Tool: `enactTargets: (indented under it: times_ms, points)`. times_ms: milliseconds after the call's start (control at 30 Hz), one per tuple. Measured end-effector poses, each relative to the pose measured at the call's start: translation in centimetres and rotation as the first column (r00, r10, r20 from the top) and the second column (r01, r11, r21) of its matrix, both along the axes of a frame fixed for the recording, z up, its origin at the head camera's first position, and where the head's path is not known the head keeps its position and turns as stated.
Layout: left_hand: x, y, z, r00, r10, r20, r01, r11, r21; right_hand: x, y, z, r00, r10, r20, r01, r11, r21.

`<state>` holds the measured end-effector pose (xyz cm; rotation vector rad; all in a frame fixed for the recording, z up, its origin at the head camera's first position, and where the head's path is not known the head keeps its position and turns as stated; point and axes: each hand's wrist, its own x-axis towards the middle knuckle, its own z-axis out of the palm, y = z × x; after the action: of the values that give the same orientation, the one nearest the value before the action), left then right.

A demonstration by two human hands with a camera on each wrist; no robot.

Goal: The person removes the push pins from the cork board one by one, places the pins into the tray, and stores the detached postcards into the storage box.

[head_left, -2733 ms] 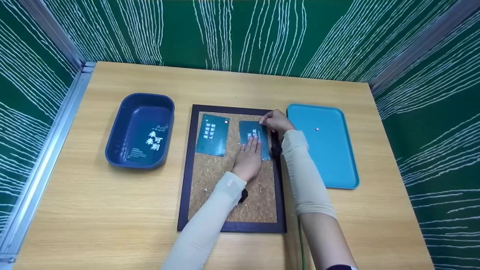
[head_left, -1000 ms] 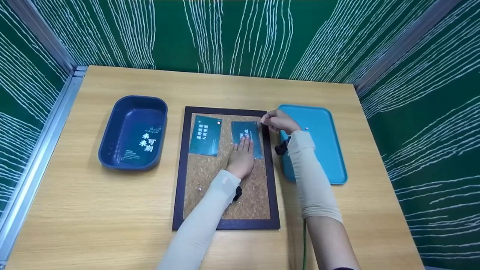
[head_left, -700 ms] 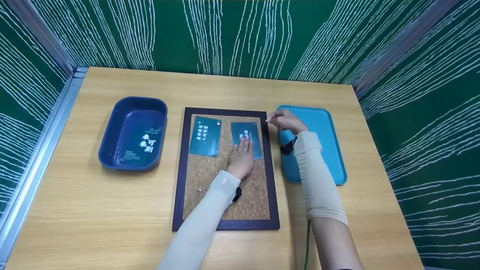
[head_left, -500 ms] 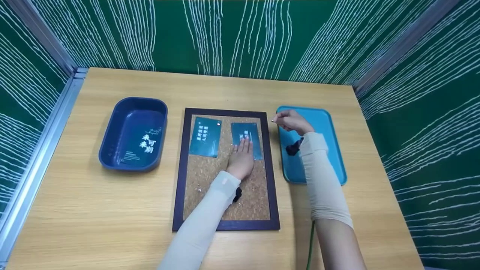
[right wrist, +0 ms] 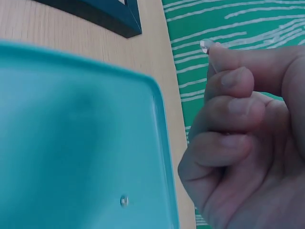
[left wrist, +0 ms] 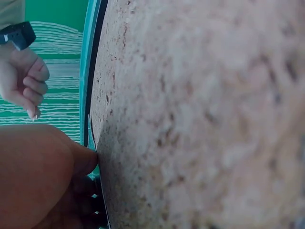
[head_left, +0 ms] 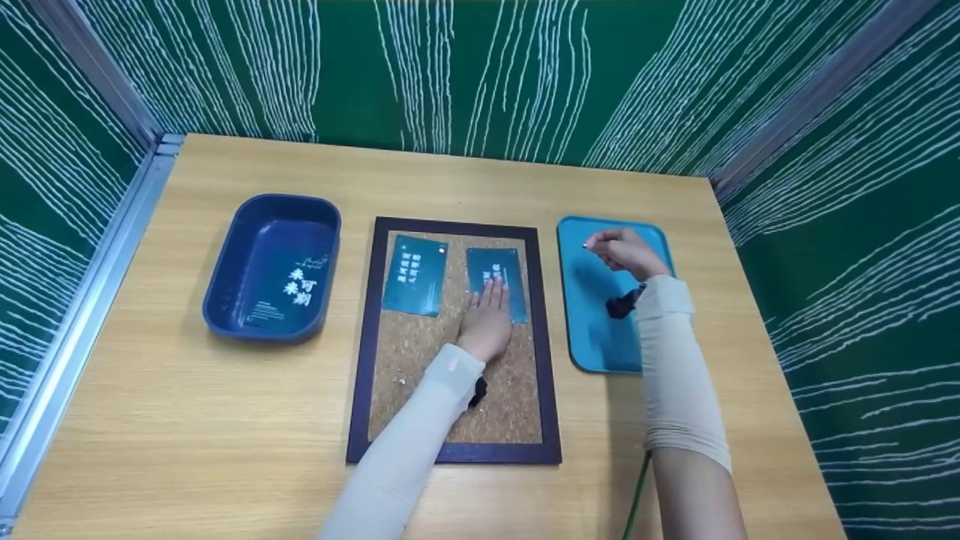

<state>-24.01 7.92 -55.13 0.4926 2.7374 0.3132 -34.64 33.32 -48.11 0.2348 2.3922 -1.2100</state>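
My left hand (head_left: pixel 486 328) lies with straight fingers on the lower part of the right green card (head_left: pixel 495 262) on the cork board (head_left: pixel 457 412). To its left on the board is another green card (head_left: pixel 415 276), with a small pale pin head (head_left: pixel 442 250) at its top right corner. My right hand (head_left: pixel 630 253) is raised over the light blue tray (head_left: pixel 589 337). Between its thumb and index finger it pinches a small clear push pin (right wrist: pixel 205 46); the other fingers are curled. A second small shiny piece (right wrist: pixel 124 201) lies in the tray.
A dark blue bin (head_left: pixel 259 330) stands left of the board, with a printed green card (head_left: pixel 281 296) in it. Tiny shiny bits (head_left: pixel 401 380) show on the cork's lower part. A green cable (head_left: pixel 637 495) hangs by the right forearm.
My right hand has moved from the right card's top right corner, rightward over the board's frame to above the tray, pinching the push pin. My left hand stays on the card.
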Motion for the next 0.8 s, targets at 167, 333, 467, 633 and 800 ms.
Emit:
enactTargets:
  times_ms: [167,333,467,633,800]
  points:
    - [0.1,0.0,0.0,1.0,-0.004,-0.004,0.004,1.0,-0.009,0.7,1.5,0.1,1.0,-0.012,-0.003,0.012,1.0,-0.001]
    - [0.1,-0.1,0.2,1.0,-0.005,0.002,0.005,1.0,-0.001,0.8,3.1,-0.5,1.0,-0.027,0.01,0.027,1.0,-0.012]
    - [0.2,-0.2,0.4,1.0,-0.006,0.005,0.006,1.0,0.012,0.8,4.4,-1.0,0.999,-0.04,0.036,0.041,0.999,-0.029]
    - [0.2,-0.2,0.4,1.0,0.0,0.007,0.0,1.0,0.02,1.2,5.7,-1.6,0.996,-0.073,0.05,0.074,0.997,-0.013]
    - [0.1,-0.1,0.3,1.0,0.005,0.009,-0.006,1.0,0.017,1.6,6.5,-2.2,0.992,-0.126,0.017,0.126,0.992,0.005]
